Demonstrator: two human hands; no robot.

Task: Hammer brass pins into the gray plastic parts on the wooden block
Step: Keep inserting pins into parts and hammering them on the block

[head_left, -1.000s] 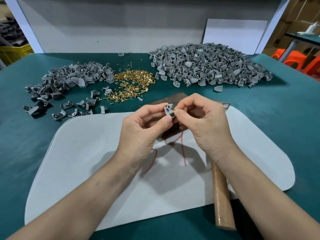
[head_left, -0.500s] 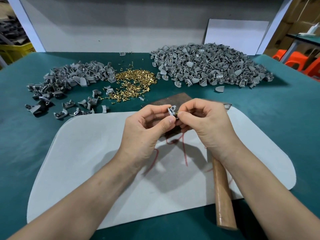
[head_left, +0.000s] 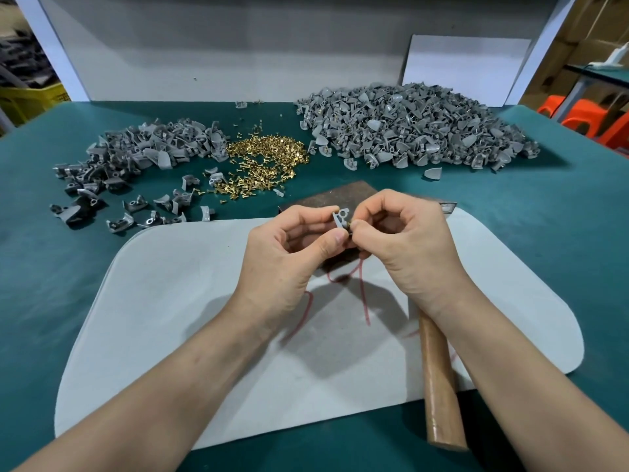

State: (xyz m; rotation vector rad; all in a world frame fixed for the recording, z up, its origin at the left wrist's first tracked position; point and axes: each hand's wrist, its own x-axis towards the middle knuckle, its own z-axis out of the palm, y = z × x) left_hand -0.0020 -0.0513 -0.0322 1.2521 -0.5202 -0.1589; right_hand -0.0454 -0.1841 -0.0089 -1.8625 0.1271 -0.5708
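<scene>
My left hand (head_left: pixel 289 257) pinches a small gray plastic part (head_left: pixel 340 218) between thumb and fingers, held above the dark wooden block (head_left: pixel 337 195). My right hand (head_left: pixel 405 240) pinches a brass pin (head_left: pixel 350 225) against the part's right side; only a glint of the pin shows. Both hands meet over the block, which they mostly hide. A hammer lies under my right forearm, its wooden handle (head_left: pixel 439 386) pointing toward me and its head hidden.
A heap of loose brass pins (head_left: pixel 265 161) lies behind the block. A small pile of gray parts (head_left: pixel 143 155) sits at the left, a large pile (head_left: pixel 412 127) at the right. A pale felt mat (head_left: pixel 204 301) covers the green table; red thread (head_left: pixel 362 294) lies on it.
Both hands have sunk slightly toward the block with the part. The part has turned a little in my left fingers, and my right fingertips stay pressed to its side.
</scene>
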